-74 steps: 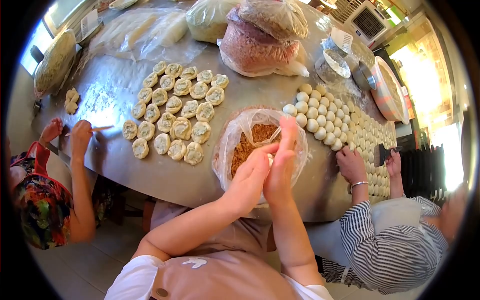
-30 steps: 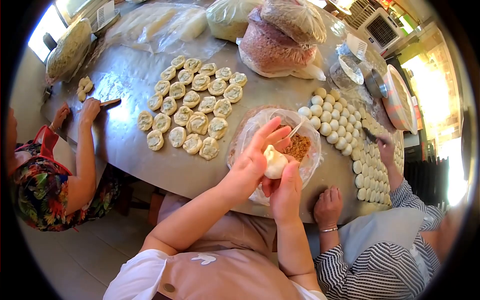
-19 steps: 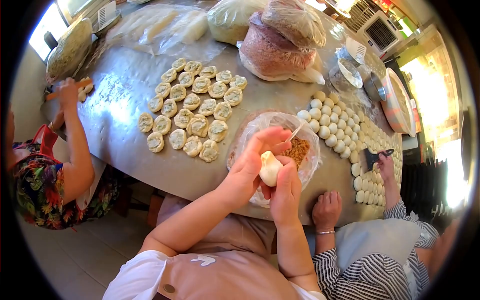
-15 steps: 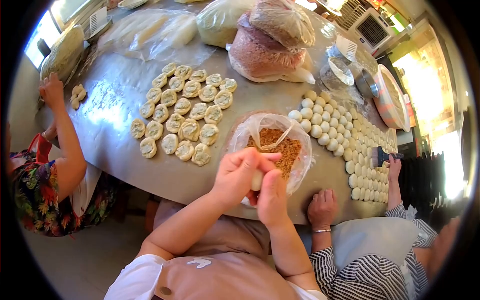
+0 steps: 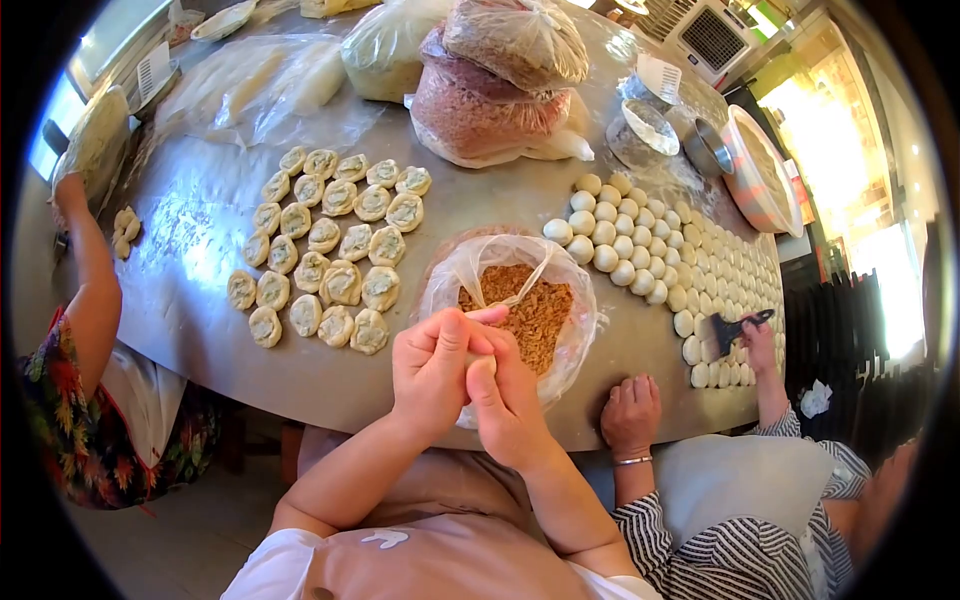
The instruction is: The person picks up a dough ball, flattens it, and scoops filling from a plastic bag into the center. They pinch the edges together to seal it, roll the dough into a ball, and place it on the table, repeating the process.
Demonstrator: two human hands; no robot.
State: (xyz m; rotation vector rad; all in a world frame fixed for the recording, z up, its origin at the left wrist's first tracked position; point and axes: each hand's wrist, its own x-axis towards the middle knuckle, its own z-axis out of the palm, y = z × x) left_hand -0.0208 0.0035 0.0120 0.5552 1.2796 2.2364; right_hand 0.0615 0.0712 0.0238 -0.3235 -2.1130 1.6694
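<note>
My left hand (image 5: 432, 368) and my right hand (image 5: 508, 400) are pressed together, fingers curled round a piece of pale dough. Only a sliver of the dough shows between them; the rest is hidden by my fingers and thumbs. Just beyond my hands is a plastic bag (image 5: 578, 300), its mouth spread wide round a brown crumbly filling (image 5: 535, 325). To the left lie several rows of flattened dough rounds (image 5: 340, 283) with pale, greenish filling showing on top. Many smooth white dough balls (image 5: 622, 246) stand in close rows to the right.
On the right, a co-worker's hand holds a brush (image 5: 735, 332) over the dough balls; their other hand (image 5: 630, 412) rests at the table edge. Filled plastic bags (image 5: 490, 110) are stacked at the back. Another person's arm (image 5: 92, 300) reaches in at left. A tub (image 5: 765, 175) stands far right.
My fingers have closed further over the dough, which showed more plainly before. The co-worker's brush has moved nearer the table's front edge. The person on the left has reached farther forward.
</note>
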